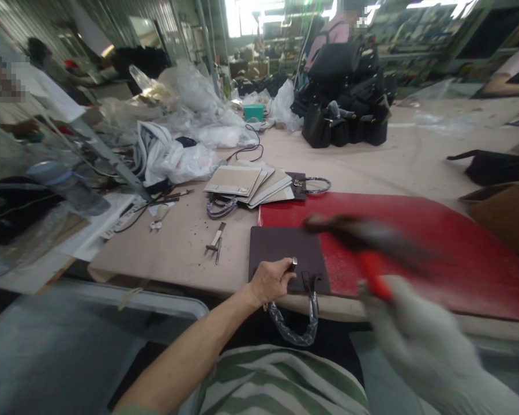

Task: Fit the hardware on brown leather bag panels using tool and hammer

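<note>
A dark brown bag panel [281, 245] lies at the table's front edge, partly over a red mat [415, 230]. Its handle [298, 334], wrapped in clear plastic, hangs over the edge. My left hand [272, 280] is closed around a short metal punch [293, 262] standing on the panel; the tool's lower end is hidden by my fingers. My right hand [398, 317], in a pale glove, grips a hammer [367, 233] by its red handle. The hammer is raised to the right of the panel and smeared by motion.
Several stacked panels [237, 180] with wrapped handles lie behind. Small metal tools [216, 242] rest at the left. Farther back are plastic bags [190, 115], a teal box [253, 112] and piled black bags [346, 104]. A metal post [108, 155] slants at the left. People are in the background.
</note>
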A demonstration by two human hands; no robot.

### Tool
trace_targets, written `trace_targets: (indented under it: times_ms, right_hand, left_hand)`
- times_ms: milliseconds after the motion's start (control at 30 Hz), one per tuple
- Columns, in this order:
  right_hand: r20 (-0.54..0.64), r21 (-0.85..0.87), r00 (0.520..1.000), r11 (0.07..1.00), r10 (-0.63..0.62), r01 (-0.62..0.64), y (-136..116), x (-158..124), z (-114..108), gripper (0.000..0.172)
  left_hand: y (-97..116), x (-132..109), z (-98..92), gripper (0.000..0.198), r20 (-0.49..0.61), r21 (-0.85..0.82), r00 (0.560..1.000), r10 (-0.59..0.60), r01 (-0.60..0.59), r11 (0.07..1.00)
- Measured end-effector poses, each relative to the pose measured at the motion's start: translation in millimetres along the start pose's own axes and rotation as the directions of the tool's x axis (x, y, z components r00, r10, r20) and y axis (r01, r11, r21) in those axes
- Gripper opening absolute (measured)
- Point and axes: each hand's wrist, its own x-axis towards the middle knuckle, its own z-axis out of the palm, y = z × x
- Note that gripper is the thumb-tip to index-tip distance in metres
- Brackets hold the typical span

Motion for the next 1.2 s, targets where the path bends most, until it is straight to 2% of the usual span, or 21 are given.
trace_targets:
  times_ms: [67,133,233,300,367,467,567,700,833,900,1000,1100,1200]
  right_hand:
    - [0.155,-0.042,0.988,0.999,-0.005,0.012,5,-1,13,0.037]
    - [0.26,0.008,0.965,0.999,0.034,-0.038,8,4,19,0.032]
    - [0.303,0.211,0.949,0.966,0.08,-0.148,4,21,25,0.032]
    - [0.306,0.273,0.946,0.941,0.111,-0.199,-2,37,40,0.031]
    - [0.336,0.215,0.928,0.946,0.162,-0.243,-7,52,65,0.028]
    - [0.427,0.068,0.87,0.951,0.246,-0.302,-10,68,105,0.022]
    - [0.456,0.032,0.84,0.938,0.292,-0.344,-8,74,128,0.026]
    - [0.489,0.031,0.81,0.921,0.325,-0.389,-5,74,129,0.031]
    - [0.509,0.04,0.798,0.917,0.323,-0.397,-4,76,122,0.035]
    - [0.513,0.035,0.798,0.921,0.316,-0.387,-4,76,121,0.036]
    - [0.521,0.028,0.793,0.922,0.316,-0.386,-4,76,121,0.037]
    - [0.531,0.023,0.786,0.922,0.316,-0.386,-3,77,123,0.037]
    - [0.539,0.012,0.776,0.918,0.328,-0.396,-3,78,123,0.037]
  left_hand:
    - [0,-1,1.2,0.017,0.0,-0.008,1.0,-0.008,0.008,1.0]
    - [-1,-1,2.0,0.014,0.001,-0.015,1.0,-0.02,0.02,1.0]
    - [-1,-1,1.2,0.012,0.004,-0.024,1.0,-0.024,0.024,0.999]
    - [-1,-1,-0.6,0.013,0.009,-0.041,1.0,-0.016,0.016,0.999]
    - [-1,0,-2.7,0.013,0.011,-0.063,1.0,-0.017,0.018,0.998]
    - [1,1,-4.8,0.013,0.013,-0.116,0.999,-0.038,0.039,0.993]
    - [4,2,-6.4,0.01,0.004,-0.222,0.993,-0.122,0.119,0.968]
    - [8,2,-15.6,0.01,-0.044,-0.371,0.968,-0.247,0.214,0.904]
    - [4,0,-33.9,0.013,-0.139,-0.351,0.963,-0.231,0.17,0.921]
    - [0,-3,-40.5,0.011,-0.168,-0.384,0.93,-0.326,0.243,0.891]
    - [-2,-8,-41.8,0.012,-0.138,-0.441,0.874,-0.467,0.368,0.819]
    - [2,-12,-35.6,0.012,-0.073,-0.445,0.878,-0.473,0.396,0.803]
    - [6,-13,-29.1,0.01,-0.065,-0.443,0.89,-0.451,0.379,0.813]
